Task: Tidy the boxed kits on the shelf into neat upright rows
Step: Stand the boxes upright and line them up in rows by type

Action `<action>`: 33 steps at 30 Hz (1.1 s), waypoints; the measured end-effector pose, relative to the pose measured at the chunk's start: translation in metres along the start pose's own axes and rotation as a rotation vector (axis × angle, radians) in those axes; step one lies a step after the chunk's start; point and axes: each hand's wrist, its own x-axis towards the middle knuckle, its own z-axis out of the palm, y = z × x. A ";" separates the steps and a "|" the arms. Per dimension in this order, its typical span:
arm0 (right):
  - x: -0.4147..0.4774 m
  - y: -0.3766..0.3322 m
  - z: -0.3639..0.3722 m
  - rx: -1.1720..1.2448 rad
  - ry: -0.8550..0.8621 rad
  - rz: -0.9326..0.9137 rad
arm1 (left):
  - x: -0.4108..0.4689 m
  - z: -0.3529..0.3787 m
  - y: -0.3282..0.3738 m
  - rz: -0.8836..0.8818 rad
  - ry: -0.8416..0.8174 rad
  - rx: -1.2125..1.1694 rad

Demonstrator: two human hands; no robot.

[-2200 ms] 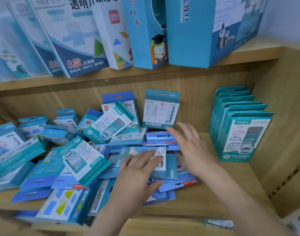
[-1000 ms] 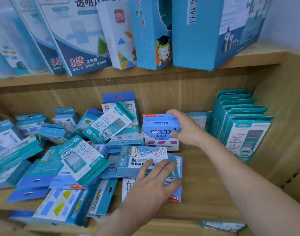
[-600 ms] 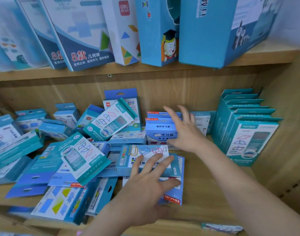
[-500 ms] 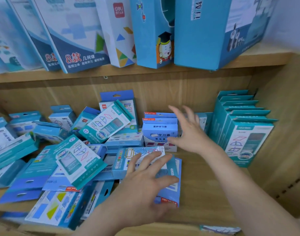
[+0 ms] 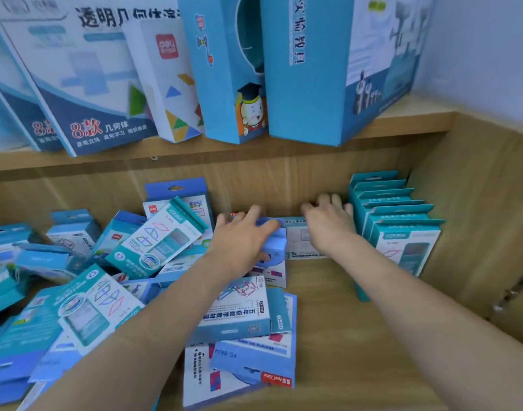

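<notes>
Blue boxes (image 5: 273,247) stand upright just left of the teal row (image 5: 399,229), long axis vertical. Left hand (image 5: 242,244) grips them; right hand (image 5: 328,226), nearer that row, rests spread on a white box (image 5: 298,241).

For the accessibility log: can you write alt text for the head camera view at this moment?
Both hands reach to the back of a wooden shelf: the left hand on a blue box stack, the right hand beside an upright teal row. A jumbled pile of kits lies left.

loose kits (image 5: 153,247) heaped left | upright row (image 5: 402,232) right | standing boxes (image 5: 295,241) between, at back wall
</notes>
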 end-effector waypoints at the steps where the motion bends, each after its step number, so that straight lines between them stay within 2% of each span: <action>1: 0.001 0.000 -0.001 -0.010 -0.002 -0.012 | 0.000 -0.001 0.000 0.015 0.011 0.020; 5: 0.003 -0.001 -0.008 0.024 0.028 -0.083 | -0.003 -0.002 -0.003 0.048 0.050 0.018; 8: 0.001 -0.004 -0.024 0.154 0.152 -0.085 | -0.003 -0.001 -0.004 0.042 0.057 0.007; 12: -0.015 -0.004 -0.037 0.214 0.314 -0.085 | -0.001 0.000 -0.006 0.049 0.059 0.002; 17: -0.044 0.006 -0.056 0.370 0.462 0.009 | 0.002 0.004 -0.005 0.004 0.064 -0.007; 20: -0.067 0.015 -0.066 0.528 0.535 0.068 | 0.005 0.003 -0.004 -0.058 -0.008 -0.091; 22: -0.084 0.021 -0.069 0.680 0.576 0.074 | 0.004 -0.005 -0.005 -0.112 0.015 -0.251; 24: -0.103 0.024 -0.068 0.797 0.622 -0.017 | -0.005 -0.020 -0.005 -0.199 0.206 -0.493; 25: -0.113 0.024 -0.068 0.827 0.643 -0.090 | -0.012 -0.031 -0.004 -0.277 0.285 -0.713; 26: -0.122 0.023 -0.066 0.838 0.663 -0.169 | -0.019 -0.043 -0.003 -0.385 0.235 -1.021; 28: -0.138 0.020 -0.061 0.792 0.710 -0.320 | -0.036 -0.067 0.002 -0.527 -0.153 -1.632; 29: -0.143 0.017 -0.058 0.738 0.732 -0.393 | -0.045 -0.073 0.003 -0.536 -0.330 -1.831; 30: -0.146 0.016 -0.055 0.676 0.752 -0.459 | -0.052 -0.077 0.004 -0.541 -0.398 -1.976; 31: -0.146 0.015 -0.051 0.617 0.769 -0.504 | -0.056 -0.076 0.005 -0.543 -0.363 -2.091; 33: -0.139 0.018 -0.042 0.565 0.788 -0.490 | -0.060 -0.077 0.008 -0.532 -0.129 -2.166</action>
